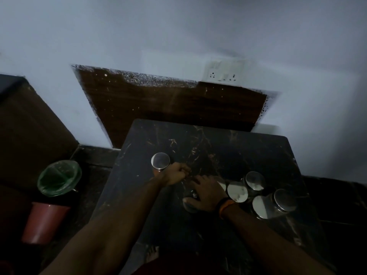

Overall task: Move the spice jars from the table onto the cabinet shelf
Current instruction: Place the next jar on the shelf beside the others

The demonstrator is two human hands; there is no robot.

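A dark marble table (218,147) carries several glass spice jars with shiny steel lids. One jar (160,160) with orange contents stands alone at the left. My left hand (176,174) is a closed fist just right of this jar, its wrist beside the jar's body. My right hand (206,192) lies over the top of another jar (189,204) at the table's middle, fingers wrapped on it. A cluster of jars (255,180) stands to the right of that hand. No cabinet shelf can be made out in this dim view.
On the floor at the left are a bin with a green liner (59,178) and a reddish bucket (43,223). A dark brown box-like unit (23,126) stands further left. A wooden panel (168,104) and a wall socket (223,76) are behind the table.
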